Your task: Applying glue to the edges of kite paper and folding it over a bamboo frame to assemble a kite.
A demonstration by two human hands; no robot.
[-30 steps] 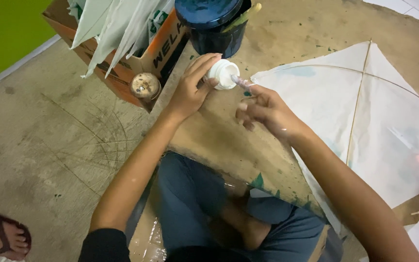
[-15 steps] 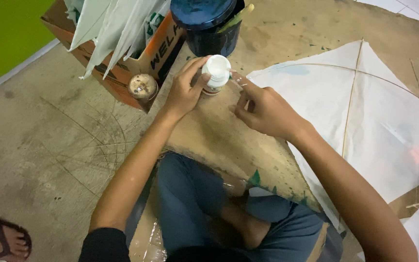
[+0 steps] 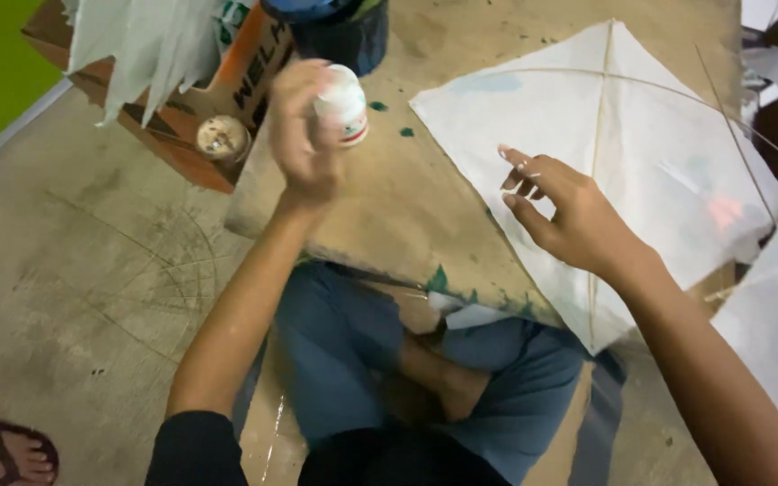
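Fingers of the left hand [image 3: 303, 135] now grip the lifted white bottle [image 3: 342, 103] alone; the right hand [image 3: 569, 216], freed, spreads open over the white kite [image 3: 641, 153].

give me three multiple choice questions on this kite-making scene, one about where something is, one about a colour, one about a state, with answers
1. Where does the white kite lie?
A. on the brown board, under the right hand
B. inside the cardboard box
C. on the person's lap

2. What colour is the small bottle in the left hand?
A. green
B. white
C. black

3. How is the right hand?
A. clenched round a stick
B. open, fingers spread, holding nothing
C. gripping the bottle

Answers:
1. A, the kite lies spread flat on the board with the right hand over it.
2. B, the bottle is white with a thin red band.
3. B, its fingers are spread above the kite, while the left hand grips the bottle.
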